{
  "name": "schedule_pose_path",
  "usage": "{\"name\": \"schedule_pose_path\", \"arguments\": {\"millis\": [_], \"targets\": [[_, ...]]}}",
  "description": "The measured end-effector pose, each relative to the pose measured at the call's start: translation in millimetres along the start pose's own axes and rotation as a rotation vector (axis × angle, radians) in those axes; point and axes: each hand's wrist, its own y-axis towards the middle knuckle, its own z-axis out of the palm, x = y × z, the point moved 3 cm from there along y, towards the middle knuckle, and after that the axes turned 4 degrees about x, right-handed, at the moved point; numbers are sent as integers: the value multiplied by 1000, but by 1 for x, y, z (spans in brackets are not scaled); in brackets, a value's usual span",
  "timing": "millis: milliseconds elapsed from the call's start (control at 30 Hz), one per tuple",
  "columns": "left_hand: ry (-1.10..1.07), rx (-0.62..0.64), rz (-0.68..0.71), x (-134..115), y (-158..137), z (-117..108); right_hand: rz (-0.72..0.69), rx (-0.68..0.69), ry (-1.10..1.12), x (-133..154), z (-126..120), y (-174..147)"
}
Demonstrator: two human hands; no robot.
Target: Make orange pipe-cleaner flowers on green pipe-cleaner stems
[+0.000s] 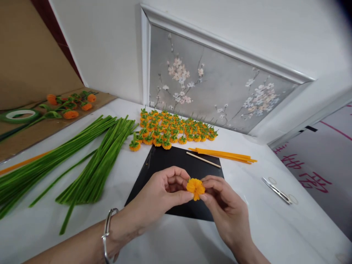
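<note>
A small orange pipe-cleaner flower (195, 189) with rounded lobes is pinched between both hands. My left hand (162, 190) grips its left side with thumb and fingertips; a silver bangle circles that wrist. From the right, my right hand (227, 205) presses thumb and forefinger against the flower's other edge. Both hands are above a black mat (170, 161). On the mat's upper right part lies a thin wooden stick (203, 160). Behind the mat stand many finished-looking orange flowers (167, 128) with green tops and upright stems.
Green pipe cleaners (93, 172) lie in bundles at left. Orange pipe cleaners (225, 155) rest right of the mat. Small metal scissors (277, 190) lie further right. Green tape (22, 115) and a stemmed orange bunch (70, 106) sit on cardboard. A wall panel (206, 80) rises behind.
</note>
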Motion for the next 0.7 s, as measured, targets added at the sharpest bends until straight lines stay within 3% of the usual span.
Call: {"name": "schedule_pose_path", "arguments": {"millis": [300, 533, 700], "targets": [[-15, 39, 21, 2, 1, 0, 24, -32, 56, 1, -3, 3], [331, -32, 269, -1, -4, 1, 70, -19, 131, -1, -2, 5], [384, -5, 254, -3, -4, 3, 83, 41, 205, 0, 1, 4]]}}
